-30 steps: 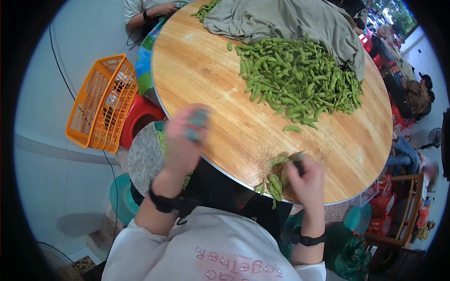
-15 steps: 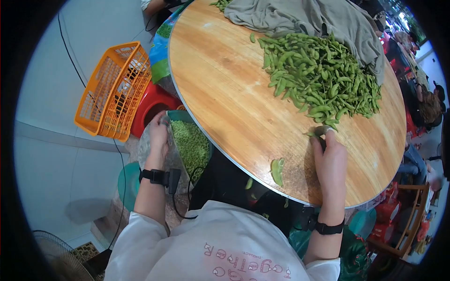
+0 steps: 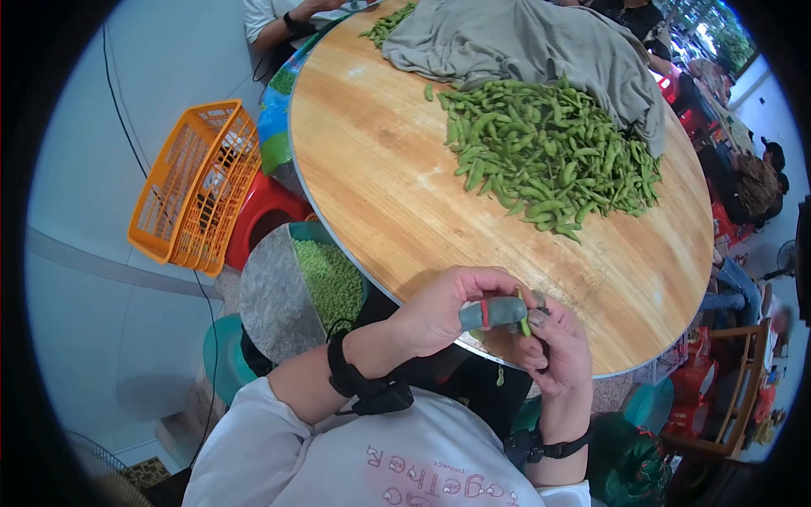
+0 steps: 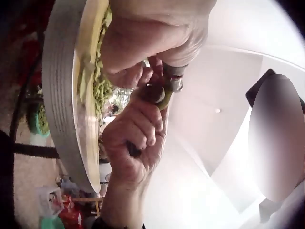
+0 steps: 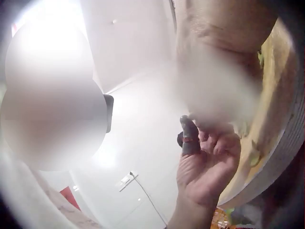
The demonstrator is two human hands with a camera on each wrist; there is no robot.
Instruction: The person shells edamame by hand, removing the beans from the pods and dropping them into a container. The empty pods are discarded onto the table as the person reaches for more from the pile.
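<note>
Both hands meet over the near edge of the round wooden table (image 3: pixel 380 186). The left hand (image 3: pixel 448 313), a grey-green cover with a red band on its thumb, pinches a green pod (image 3: pixel 525 313) from the left. From the right, the right hand (image 3: pixel 553 345) grips the same pod with curled fingers; something dark shows in its palm. The left wrist view shows the pod (image 4: pixel 165 100) between the left hand (image 4: pixel 152 43) and the right hand (image 4: pixel 133 138). A large pile of green pods (image 3: pixel 549 160) lies farther back on the table.
A grey cloth (image 3: pixel 507 42) covers the pile's far side. Left of the table are a tub of shelled green beans (image 3: pixel 331 283), a grey round surface (image 3: pixel 274 291), a red stool (image 3: pixel 262 211) and an orange basket (image 3: pixel 190 190). Other people sit at the far side.
The left hand has come from beside the bean tub to the table edge and meets the right hand. The right hand has drawn back from near the pile, now with a pod between both hands.
</note>
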